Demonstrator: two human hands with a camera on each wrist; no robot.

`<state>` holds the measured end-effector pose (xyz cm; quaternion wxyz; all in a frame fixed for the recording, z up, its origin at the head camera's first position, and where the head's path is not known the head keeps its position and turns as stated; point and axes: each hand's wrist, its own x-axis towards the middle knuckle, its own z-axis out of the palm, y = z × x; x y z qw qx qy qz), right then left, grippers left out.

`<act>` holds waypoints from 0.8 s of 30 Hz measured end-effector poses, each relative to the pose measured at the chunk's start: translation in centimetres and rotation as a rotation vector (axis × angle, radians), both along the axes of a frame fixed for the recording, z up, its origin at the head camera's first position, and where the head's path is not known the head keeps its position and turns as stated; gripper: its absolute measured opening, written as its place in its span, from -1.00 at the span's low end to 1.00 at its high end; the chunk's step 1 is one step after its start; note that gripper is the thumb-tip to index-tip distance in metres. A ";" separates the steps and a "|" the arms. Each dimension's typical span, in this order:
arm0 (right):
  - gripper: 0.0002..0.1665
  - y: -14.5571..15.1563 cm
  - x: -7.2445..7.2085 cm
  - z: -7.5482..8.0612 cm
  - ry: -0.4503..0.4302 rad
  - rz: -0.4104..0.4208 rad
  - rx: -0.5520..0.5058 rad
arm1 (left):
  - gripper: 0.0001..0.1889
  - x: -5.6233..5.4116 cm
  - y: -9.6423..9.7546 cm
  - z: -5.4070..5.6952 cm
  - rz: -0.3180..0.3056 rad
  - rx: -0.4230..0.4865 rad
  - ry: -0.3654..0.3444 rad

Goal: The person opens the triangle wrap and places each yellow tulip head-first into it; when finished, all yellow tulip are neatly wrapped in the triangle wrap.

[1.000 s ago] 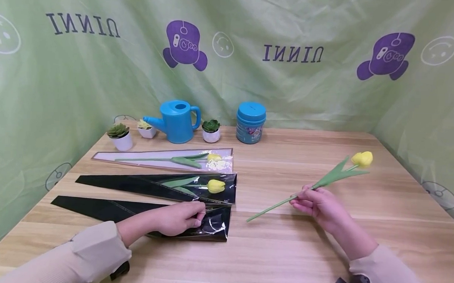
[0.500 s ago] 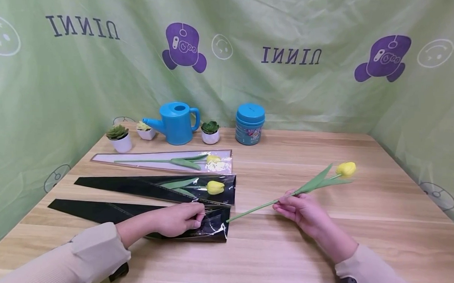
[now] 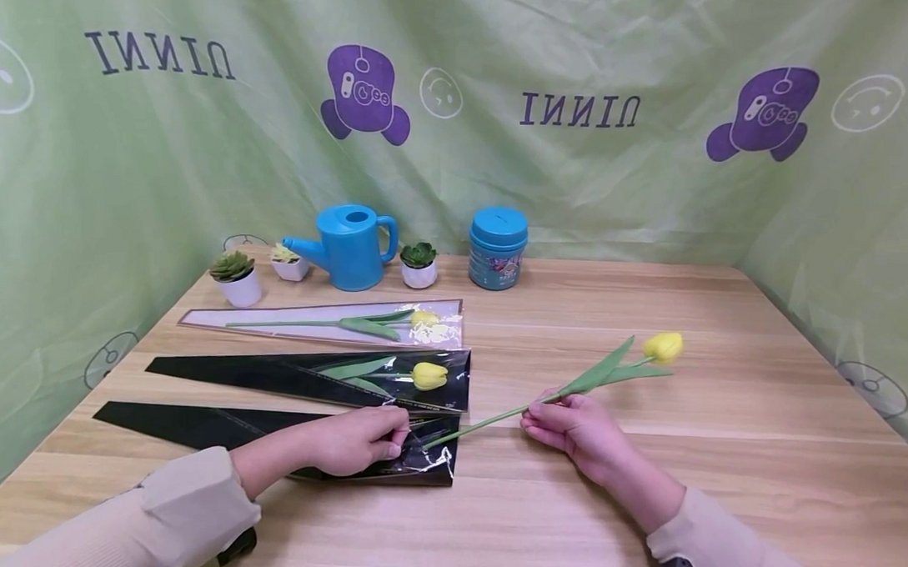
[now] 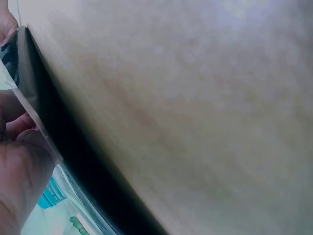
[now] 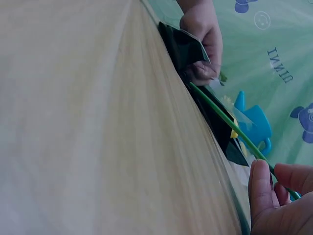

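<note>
Two hands busy over the wooden surface [image 3: 723,326]. A slide to the left just now for the right hand [image 3: 580,434], bringing along the yellow tulip [image 3: 597,374], pinched by its thin green stem [image 3: 487,423] between thumb and fingers. Yellow bloom [image 3: 663,347] up and off to the right, bottom tip now past the edge of the near black sleeve [image 3: 216,424] (hard to tell: under the clear film [image 3: 442,460] or on top). No real shift from the left hand [image 3: 358,439], fingers curled in a pinch on that sleeve by its wide end. Likely meaning for the work: stem and sleeve now lined up, or nearly, with most of the stem outside.

Just beyond, a second black sleeve [image 3: 271,370] with another tulip [image 3: 430,376] inside; past that, a pale sleeve [image 3: 273,315] with a third tulip [image 3: 370,326]. At the back, a blue watering can [image 3: 350,246], three little potted plants [image 3: 240,289] and a blue tub [image 3: 497,256], all well apart from the right hand. In the way, maybe: the left hand, so near the wide end, plus the shiny film, perhaps quick to snag the tip.
</note>
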<state>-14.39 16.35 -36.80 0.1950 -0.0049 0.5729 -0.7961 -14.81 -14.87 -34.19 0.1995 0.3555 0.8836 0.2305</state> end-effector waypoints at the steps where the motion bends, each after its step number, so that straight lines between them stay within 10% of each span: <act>1: -0.91 -0.2 0.1 -0.1 0.002 0.002 0.006 | -0.83 0.0 0.0 0.0 -0.001 0.001 0.000; 24: -0.80 -3.4 1.2 -0.4 0.036 0.021 0.096 | -0.83 -0.2 0.3 -0.3 -0.013 0.008 0.017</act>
